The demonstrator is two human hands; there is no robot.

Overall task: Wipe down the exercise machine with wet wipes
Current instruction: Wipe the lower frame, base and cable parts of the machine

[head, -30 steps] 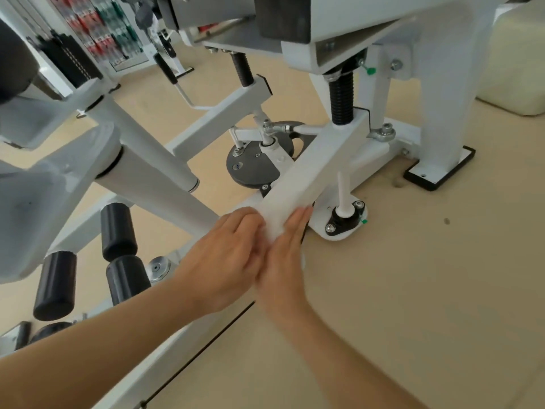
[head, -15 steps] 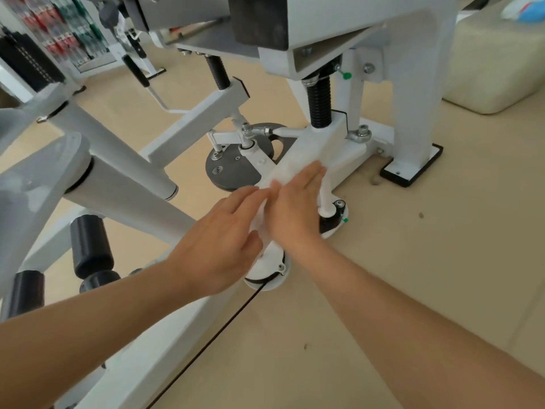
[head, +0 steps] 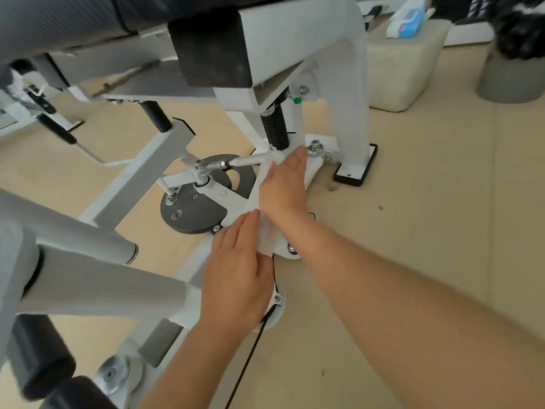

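A white exercise machine [head: 333, 93] fills the upper and left view, with a low white frame bar [head: 253, 202] running diagonally over the floor. A white wet wipe [head: 267, 231] lies draped along that bar. My right hand [head: 284, 187] presses flat on the wipe at the bar's far end, fingertips near the black spring [head: 275, 128] and a bolt [head: 315, 147]. My left hand [head: 239, 270] lies flat with straight fingers on the wipe's near end.
A dark round disc [head: 191, 214] with linkage rods sits left of the bar. Black foam rollers [head: 38, 355] are at lower left. A cream cushion block [head: 404, 63] carries a wet wipe pack [head: 408, 20]. A black cable [head: 250, 349] runs beneath my left hand. Tan floor spreads right.
My right hand has slid up the bar toward the spring, pushing the wipe along. My left hand stays on the near end. The view has moved closer.
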